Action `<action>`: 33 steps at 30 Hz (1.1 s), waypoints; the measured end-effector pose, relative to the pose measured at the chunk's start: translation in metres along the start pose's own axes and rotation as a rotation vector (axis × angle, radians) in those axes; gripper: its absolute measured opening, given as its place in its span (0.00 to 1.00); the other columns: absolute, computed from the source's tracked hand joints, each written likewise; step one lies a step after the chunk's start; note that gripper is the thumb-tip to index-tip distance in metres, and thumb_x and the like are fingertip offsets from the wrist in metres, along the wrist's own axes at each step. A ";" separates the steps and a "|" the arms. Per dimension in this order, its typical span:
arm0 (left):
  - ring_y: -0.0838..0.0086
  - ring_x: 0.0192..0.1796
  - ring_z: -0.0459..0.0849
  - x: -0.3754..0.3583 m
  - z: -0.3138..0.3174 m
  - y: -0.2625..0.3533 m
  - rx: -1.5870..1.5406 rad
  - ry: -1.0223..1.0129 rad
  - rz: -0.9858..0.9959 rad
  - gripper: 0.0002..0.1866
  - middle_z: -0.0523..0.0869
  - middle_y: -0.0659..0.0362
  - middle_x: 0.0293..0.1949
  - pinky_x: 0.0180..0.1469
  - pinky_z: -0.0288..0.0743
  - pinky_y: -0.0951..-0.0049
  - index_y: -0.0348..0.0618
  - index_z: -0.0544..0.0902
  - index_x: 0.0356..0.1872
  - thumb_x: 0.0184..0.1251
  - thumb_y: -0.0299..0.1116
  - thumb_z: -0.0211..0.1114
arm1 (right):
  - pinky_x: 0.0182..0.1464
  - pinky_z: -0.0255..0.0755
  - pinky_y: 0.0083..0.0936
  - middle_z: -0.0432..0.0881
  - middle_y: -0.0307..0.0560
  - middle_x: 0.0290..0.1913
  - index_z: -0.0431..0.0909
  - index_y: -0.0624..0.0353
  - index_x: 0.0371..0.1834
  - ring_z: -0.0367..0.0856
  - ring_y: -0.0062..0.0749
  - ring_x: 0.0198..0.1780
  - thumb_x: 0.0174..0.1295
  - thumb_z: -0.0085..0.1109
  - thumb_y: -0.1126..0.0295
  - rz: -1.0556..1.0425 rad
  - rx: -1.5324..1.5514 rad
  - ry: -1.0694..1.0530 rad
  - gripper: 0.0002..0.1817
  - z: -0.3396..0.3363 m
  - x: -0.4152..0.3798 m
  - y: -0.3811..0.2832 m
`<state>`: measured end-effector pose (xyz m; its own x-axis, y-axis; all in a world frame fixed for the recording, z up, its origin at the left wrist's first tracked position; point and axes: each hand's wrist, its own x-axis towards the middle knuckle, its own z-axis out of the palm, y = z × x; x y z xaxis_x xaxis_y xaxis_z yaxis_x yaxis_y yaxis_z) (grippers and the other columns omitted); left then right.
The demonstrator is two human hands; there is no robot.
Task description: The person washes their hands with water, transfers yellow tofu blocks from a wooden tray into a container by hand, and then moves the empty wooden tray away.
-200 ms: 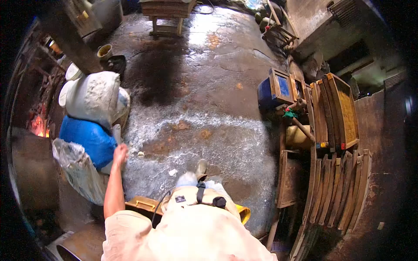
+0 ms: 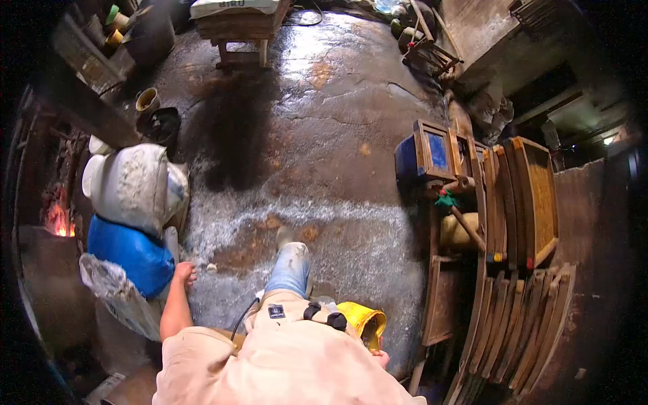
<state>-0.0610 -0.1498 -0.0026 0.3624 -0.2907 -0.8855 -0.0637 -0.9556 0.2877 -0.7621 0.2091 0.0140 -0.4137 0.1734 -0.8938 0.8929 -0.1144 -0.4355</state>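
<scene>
Wet concrete floor [image 2: 324, 135] of a dim workshop, streaked with pale powder, seen from above the person's own body. Left hand [image 2: 183, 273]: arm extended down at the left edge of the floor, fingers loosely curled around nothing, just beside a blue sack [image 2: 131, 253]; whether it touches the sack cannot be told. A white sack [image 2: 128, 185] lies against the blue one on its far side, and a grey woven bag [image 2: 111, 290] slumps on its near side. Right hand [image 2: 381, 358]: only the fingertips show past the shirt, at the rim of a yellow container [image 2: 364, 317] held close to the body; the grip itself is hidden. Right edge of the floor: wooden frames [image 2: 520, 196] stacked upright, with a blue box [image 2: 422, 152] beside them. Far left: a fire [image 2: 57, 219] glows. Far end: a wooden bench [image 2: 239, 23].
</scene>
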 end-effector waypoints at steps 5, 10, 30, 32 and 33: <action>0.75 0.18 0.73 0.036 0.002 0.173 -0.206 0.173 0.089 0.03 0.75 0.67 0.23 0.16 0.54 0.75 0.56 0.78 0.35 0.62 0.36 0.56 | 0.27 0.61 0.42 0.66 0.38 0.17 0.60 0.48 0.16 0.64 0.32 0.19 0.47 0.46 0.68 -0.179 -0.319 -0.103 0.07 0.210 0.026 0.012; 0.80 0.11 0.64 0.105 0.023 0.392 -0.329 0.245 0.338 0.13 0.68 0.68 0.15 0.09 0.52 0.75 0.54 0.69 0.23 0.71 0.39 0.51 | 0.26 0.60 0.33 0.63 0.37 0.15 0.55 0.47 0.16 0.62 0.31 0.18 0.47 0.47 0.71 0.083 -0.171 -0.062 0.11 0.446 0.030 -0.008; 0.79 0.22 0.74 0.191 0.403 1.397 0.217 -0.235 0.816 0.15 0.79 0.64 0.27 0.21 0.66 0.76 0.44 0.82 0.51 0.64 0.32 0.58 | 0.18 0.60 0.29 0.60 0.38 0.11 0.52 0.46 0.12 0.59 0.30 0.13 0.47 0.47 0.71 0.132 0.371 -0.011 0.14 1.093 -0.001 -0.025; 0.78 0.20 0.73 0.183 0.424 1.462 0.280 -0.115 0.738 0.15 0.79 0.63 0.29 0.20 0.65 0.76 0.45 0.82 0.51 0.64 0.32 0.58 | 0.18 0.58 0.28 0.61 0.38 0.13 0.52 0.46 0.12 0.59 0.29 0.13 0.47 0.47 0.71 0.131 0.522 0.002 0.14 1.122 0.007 -0.014; 0.77 0.20 0.73 0.164 0.455 1.491 0.351 -0.026 0.689 0.15 0.80 0.63 0.30 0.20 0.65 0.76 0.46 0.82 0.51 0.64 0.33 0.58 | 0.18 0.58 0.27 0.62 0.38 0.13 0.52 0.46 0.13 0.59 0.28 0.13 0.47 0.47 0.71 0.132 0.562 0.027 0.14 1.140 0.009 -0.014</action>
<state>-0.5197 -1.6441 0.1150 0.1120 -0.8223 -0.5579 -0.5595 -0.5162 0.6485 -0.9807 -0.9024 -0.1107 -0.2941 0.1464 -0.9445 0.7020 -0.6375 -0.3174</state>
